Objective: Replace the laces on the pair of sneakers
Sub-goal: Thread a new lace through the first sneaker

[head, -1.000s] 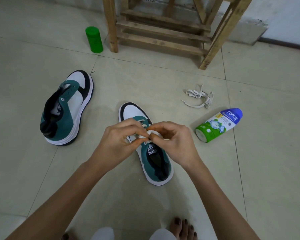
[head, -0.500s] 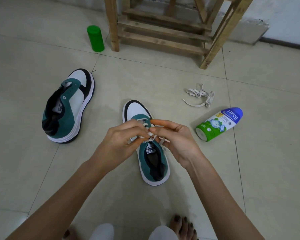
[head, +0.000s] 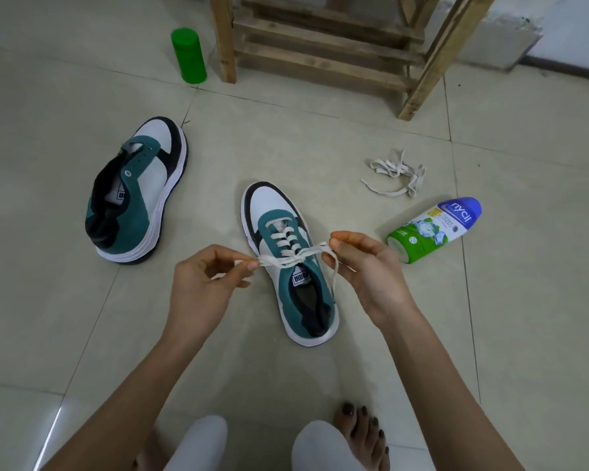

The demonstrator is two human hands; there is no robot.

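A teal, white and black sneaker [head: 300, 300] stands on the floor tiles in front of me, threaded with a white lace [head: 288, 244]. My left hand [head: 201, 283] pinches the lace's left loop beside the shoe. My right hand [head: 364, 266] pinches the right loop, and a lace end hangs below it. The lace is stretched sideways over the tongue. The second sneaker [head: 133, 198], with no lace, lies tilted on its side at the left. A loose white lace [head: 397, 175] lies bunched on the floor at the right.
A green and blue powder bottle [head: 432, 229] lies on its side right of the shoe. A green canister [head: 188, 56] stands beside a wooden stool frame [head: 320, 45] at the back. My bare foot [head: 361, 436] and white trouser legs [head: 198, 443] show at the bottom.
My hands were together over the shoe's tongue; they have now drawn apart sideways, pulling the lace loops taut. The view has also shifted slightly.
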